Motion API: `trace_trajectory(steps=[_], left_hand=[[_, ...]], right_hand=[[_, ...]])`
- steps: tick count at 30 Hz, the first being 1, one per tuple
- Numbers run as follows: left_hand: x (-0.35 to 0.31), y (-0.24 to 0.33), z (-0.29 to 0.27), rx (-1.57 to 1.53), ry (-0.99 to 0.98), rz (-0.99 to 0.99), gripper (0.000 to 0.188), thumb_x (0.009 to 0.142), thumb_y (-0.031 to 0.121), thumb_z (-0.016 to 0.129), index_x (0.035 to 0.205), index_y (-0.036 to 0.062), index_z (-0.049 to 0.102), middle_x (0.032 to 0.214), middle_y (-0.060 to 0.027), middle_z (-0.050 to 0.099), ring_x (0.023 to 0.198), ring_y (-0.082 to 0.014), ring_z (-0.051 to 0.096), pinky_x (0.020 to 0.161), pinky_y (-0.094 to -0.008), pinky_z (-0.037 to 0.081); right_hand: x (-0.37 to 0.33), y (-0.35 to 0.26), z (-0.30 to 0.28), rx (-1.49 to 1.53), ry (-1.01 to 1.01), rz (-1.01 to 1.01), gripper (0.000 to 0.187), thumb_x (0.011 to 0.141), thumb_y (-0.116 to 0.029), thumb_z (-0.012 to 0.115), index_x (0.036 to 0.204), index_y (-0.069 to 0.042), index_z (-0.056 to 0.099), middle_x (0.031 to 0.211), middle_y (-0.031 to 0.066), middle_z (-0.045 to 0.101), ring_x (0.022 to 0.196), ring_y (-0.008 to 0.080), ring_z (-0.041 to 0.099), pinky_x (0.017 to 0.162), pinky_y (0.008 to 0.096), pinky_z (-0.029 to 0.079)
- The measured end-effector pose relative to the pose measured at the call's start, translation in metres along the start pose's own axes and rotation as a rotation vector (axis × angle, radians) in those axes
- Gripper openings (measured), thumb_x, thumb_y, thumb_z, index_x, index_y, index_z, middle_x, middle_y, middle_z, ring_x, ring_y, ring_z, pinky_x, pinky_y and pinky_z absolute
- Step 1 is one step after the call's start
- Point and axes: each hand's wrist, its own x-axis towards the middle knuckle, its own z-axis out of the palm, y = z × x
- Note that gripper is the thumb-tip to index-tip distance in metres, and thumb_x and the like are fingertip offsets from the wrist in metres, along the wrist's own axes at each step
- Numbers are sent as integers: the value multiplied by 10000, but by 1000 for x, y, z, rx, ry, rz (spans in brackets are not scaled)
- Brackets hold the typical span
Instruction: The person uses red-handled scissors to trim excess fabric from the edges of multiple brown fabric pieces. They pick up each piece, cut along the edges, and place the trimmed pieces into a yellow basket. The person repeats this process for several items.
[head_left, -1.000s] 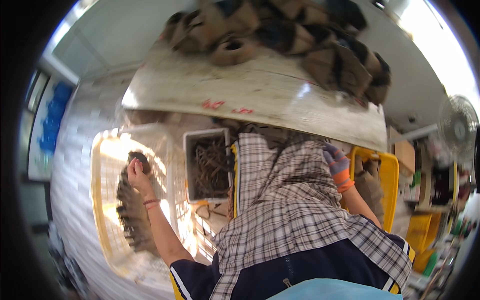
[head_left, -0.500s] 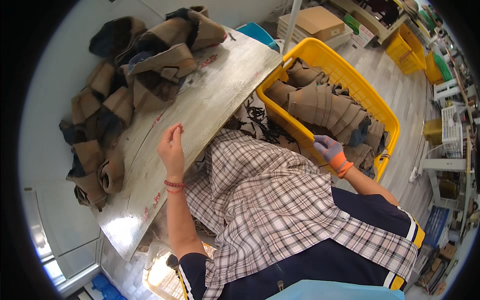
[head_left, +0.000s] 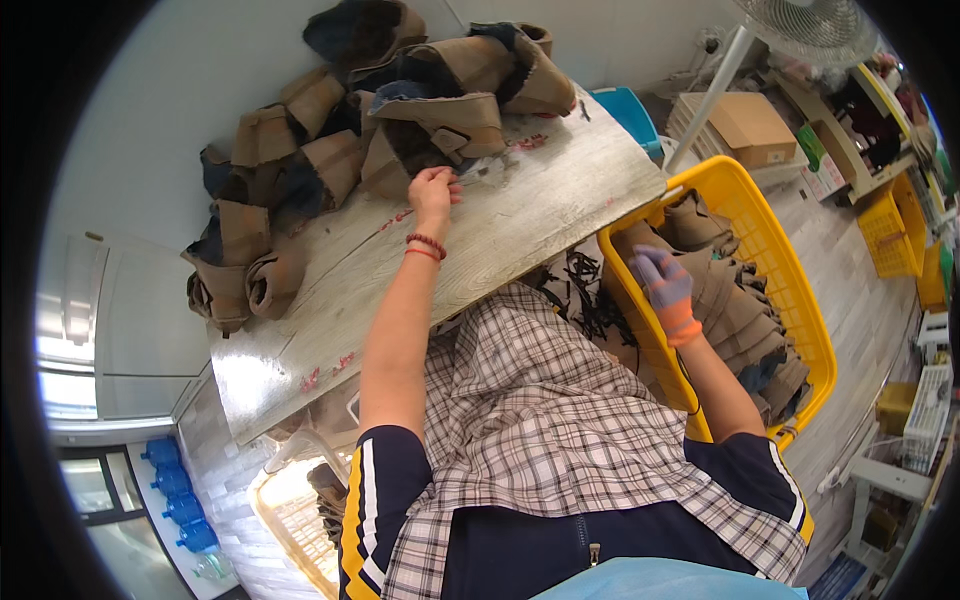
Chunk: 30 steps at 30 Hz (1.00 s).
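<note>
My bare left hand, with red bracelets at the wrist, reaches over the pale wooden table. Its fingers are loosely bent and a little apart, close to the edge of a pile of brown sewn pieces with dark fuzzy linings; whether they touch it I cannot tell. My right hand wears a grey and orange glove. Its fingers stretch out over the near side of a yellow basket, beside a row of brown pieces packed inside. No item shows in the glove.
Dark scraps lie between the table and the yellow basket. A fan on a white pole stands behind, near a cardboard box and a blue bin. A pale basket sits below the table, by my left side.
My left hand has reached forward to the pile, its fingers less pinched. The gloved right hand has moved forward over the yellow basket's near side. The view has shifted as well.
</note>
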Motion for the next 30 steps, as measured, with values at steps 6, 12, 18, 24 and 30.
trace_trajectory(steps=[6, 12, 18, 24, 30], left_hand=[[-1, 12, 52, -849, -234, -535, 553, 812, 140, 676, 1271, 2, 399, 1335, -216, 343, 1256, -328, 326, 1043, -477, 310], [14, 14, 61, -863, 14, -302, 147, 777, 251, 742, 848, 176, 637, 701, 26, 575, 685, -153, 516, 718, -367, 399], [-62, 30, -18, -669, -71, 62, 409, 929, 295, 541, 1205, -7, 540, 1208, -86, 582, 1080, -216, 541, 946, -339, 421], [-62, -9, -149, -556, 251, -128, 452, 890, 278, 603, 1243, 9, 516, 1319, -99, 499, 1193, -267, 465, 1026, -423, 365], [-67, -7, -135, 290, 487, 508, 280, 911, 203, 571, 1101, -2, 581, 1096, -102, 592, 981, -227, 553, 865, -343, 448]], right_hand=[[101, 19, 89, -329, 74, -479, 277, 844, -167, 626, 1076, -16, 617, 1065, 132, 624, 966, 267, 601, 837, 336, 482], [39, 20, 84, -507, 122, -726, 271, 794, -130, 654, 1057, -69, 623, 1098, 108, 601, 1023, 290, 544, 891, 377, 436], [-84, 53, -36, -611, 211, -398, 161, 783, -108, 680, 930, -54, 641, 927, 92, 628, 845, 268, 593, 753, 359, 482], [-171, 128, -158, -227, 832, 458, 216, 802, -195, 713, 848, -19, 597, 774, 36, 602, 703, 123, 539, 629, 271, 453], [-139, 173, -216, 524, 922, 287, 234, 852, -177, 622, 953, 15, 534, 1171, 131, 527, 1118, 203, 460, 924, 279, 358]])
